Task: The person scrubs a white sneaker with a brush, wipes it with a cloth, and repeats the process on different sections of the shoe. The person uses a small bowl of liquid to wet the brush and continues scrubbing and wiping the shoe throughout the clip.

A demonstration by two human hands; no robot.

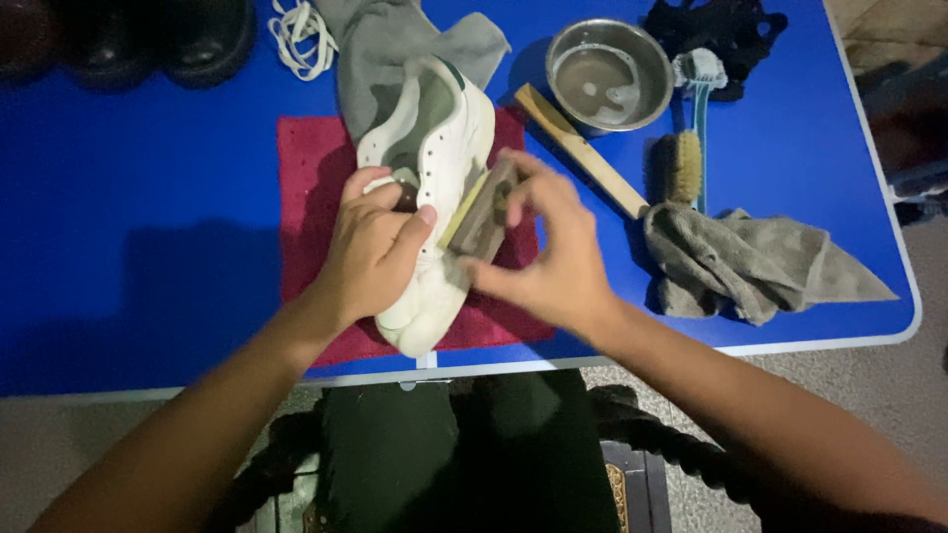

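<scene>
A white sneaker (pixel 439 148) with a grey-green lining lies on a red towel (pixel 306 178) on the blue table (pixel 138 247). My left hand (pixel 375 247) grips the sneaker over its middle, thumb across the side. My right hand (pixel 548 252) holds a flat rectangular brush block (pixel 484 212) with a pale edge, pressed against the sneaker's right side near the toe. The sneaker's toe points toward me, near the table's front edge.
A steel bowl (pixel 607 74) with cloudy water stands at the back. A long wooden-handled brush (pixel 602 163), a teal-handled brush (pixel 699 99) and a grey rag (pixel 750 262) lie to the right. Another grey cloth (pixel 390 44), white laces (pixel 296 35) and dark shoes (pixel 128 39) sit behind.
</scene>
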